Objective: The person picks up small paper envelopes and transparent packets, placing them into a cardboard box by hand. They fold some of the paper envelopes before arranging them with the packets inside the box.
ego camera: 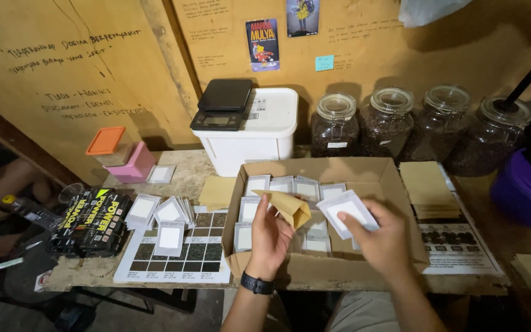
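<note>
Hands meet over a shallow cardboard box (pixel 383 178) on a worn wooden table (pixel 182 178). The left hand (pixel 270 237), a dark watch (pixel 257 284) at its wrist, is closed around a folded brown paper envelope (pixel 291 208), thumb and fingers pinching it just above the box's contents. The right hand (pixel 383 238) grips a small stack of white-framed sachets (pixel 346 213) between thumb and fingers, held beside the envelope, near it but not touching. Inside the box, more white sachets (pixel 283 185) stand in rows. Left of the box, loose sachets (pixel 168 216) lie on a printed chart of dark squares (pixel 201 252), with black packets (pixel 93 222) at the table's edge. Behind the box stands a white tub (pixel 258 135) carrying a black digital scale (pixel 222 104), and four lidded glass jars (pixel 388 123) of dark contents line the wall. A pile of brown envelopes (pixel 426 187) rests to the right of the box, a purple basin (pixel 523 190) beyond.
</note>
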